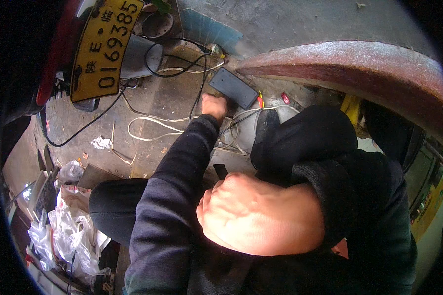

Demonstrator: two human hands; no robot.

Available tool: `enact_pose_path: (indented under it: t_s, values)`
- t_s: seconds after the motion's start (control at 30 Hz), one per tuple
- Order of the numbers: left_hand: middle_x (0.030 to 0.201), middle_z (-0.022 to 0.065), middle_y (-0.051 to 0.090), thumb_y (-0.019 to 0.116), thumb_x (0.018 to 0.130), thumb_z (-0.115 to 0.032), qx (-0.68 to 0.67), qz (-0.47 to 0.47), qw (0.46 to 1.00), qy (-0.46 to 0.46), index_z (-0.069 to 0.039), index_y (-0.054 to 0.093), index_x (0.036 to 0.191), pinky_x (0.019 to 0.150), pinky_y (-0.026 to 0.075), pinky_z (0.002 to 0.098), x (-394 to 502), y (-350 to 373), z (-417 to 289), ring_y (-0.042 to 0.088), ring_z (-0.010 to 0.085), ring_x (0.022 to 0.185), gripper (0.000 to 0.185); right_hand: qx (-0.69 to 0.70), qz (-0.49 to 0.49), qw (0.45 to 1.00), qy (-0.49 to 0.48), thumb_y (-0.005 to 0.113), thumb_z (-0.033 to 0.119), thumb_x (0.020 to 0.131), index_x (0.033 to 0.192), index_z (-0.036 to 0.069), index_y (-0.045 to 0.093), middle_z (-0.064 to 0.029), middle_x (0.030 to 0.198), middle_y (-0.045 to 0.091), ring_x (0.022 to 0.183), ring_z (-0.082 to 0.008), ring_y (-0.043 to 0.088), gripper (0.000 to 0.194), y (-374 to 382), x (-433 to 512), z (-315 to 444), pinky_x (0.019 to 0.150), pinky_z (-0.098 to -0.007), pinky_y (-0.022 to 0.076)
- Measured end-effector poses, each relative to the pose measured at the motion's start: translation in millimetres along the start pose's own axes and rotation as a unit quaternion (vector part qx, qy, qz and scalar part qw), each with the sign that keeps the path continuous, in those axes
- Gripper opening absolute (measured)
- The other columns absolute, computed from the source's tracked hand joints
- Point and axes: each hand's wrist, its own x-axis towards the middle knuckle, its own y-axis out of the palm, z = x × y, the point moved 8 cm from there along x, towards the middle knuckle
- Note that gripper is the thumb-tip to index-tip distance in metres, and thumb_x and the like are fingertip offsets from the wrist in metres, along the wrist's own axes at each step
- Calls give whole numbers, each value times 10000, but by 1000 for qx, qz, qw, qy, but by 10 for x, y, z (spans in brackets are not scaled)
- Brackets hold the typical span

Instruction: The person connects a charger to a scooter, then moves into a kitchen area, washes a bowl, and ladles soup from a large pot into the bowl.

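Note:
My left hand (pixel 214 106) reaches down to the floor with curled fingers, at the lower left edge of a black rectangular box (pixel 233 87), which looks like a charger. Its fingertips are hidden, so a grip on the box or a cable does not show. Close to the camera, my right hand (pixel 260 214) is bent inward with its back up and its fingers folded out of sight. A flat black piece (pixel 220 170) shows just beyond its knuckles; whether the hand holds it is unclear. A black cable (pixel 202 86) and a white cable (pixel 151 118) run loosely around the left hand.
A vehicle's yellow licence plate (pixel 105 51) hangs at upper left, beside a grey bucket (pixel 142 55). A curved reddish ledge (pixel 339 61) runs along the right. Plastic bags (pixel 74 228) lie at lower left, crumpled paper (pixel 102 142) above them. A small red object (pixel 285 97) lies near the box.

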Motion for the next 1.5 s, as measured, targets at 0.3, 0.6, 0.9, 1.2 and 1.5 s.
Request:
enact_pose_path:
  t_s: [0.3,0.6,0.9,1.2,1.5]
  values:
    - [1388,240,451,716,683,-66,159,-126,967,155,-13,475,1211,993,460,458,-438,-597,-794,467,372,1291,583,-60,78,995,17,510,126,880,941,-116,581,-148,717,619,614,-258,621,259,37,62,-9,566,-372,519]
    - [1501,69,401,525,903,-143,426,-76,843,320,-119,414,1448,1073,363,459,-346,-306,-1166,352,308,1396,557,-35,37,999,2,513,145,856,954,-121,584,-154,758,627,677,-255,636,292,62,-18,22,612,-363,525]
    - [1281,149,494,685,714,-117,381,-36,836,394,-76,477,1315,1092,327,479,-352,-469,-1080,448,334,1255,637,-188,-20,977,97,678,185,717,682,112,683,-6,635,643,635,-186,645,81,127,62,-30,564,-335,502]
    - [1302,248,557,828,686,-372,108,213,908,344,-7,538,1305,1054,419,425,-207,-533,-710,519,404,1234,775,-153,79,981,84,517,166,838,910,-82,606,-137,705,633,637,-237,626,273,193,95,-66,602,-364,525]
    - [788,39,639,473,984,-572,-149,306,939,48,-43,662,1067,504,425,297,185,-341,-290,541,141,583,568,-163,20,983,79,694,217,723,710,110,719,-15,658,683,640,-173,672,110,18,80,-69,558,-338,533]
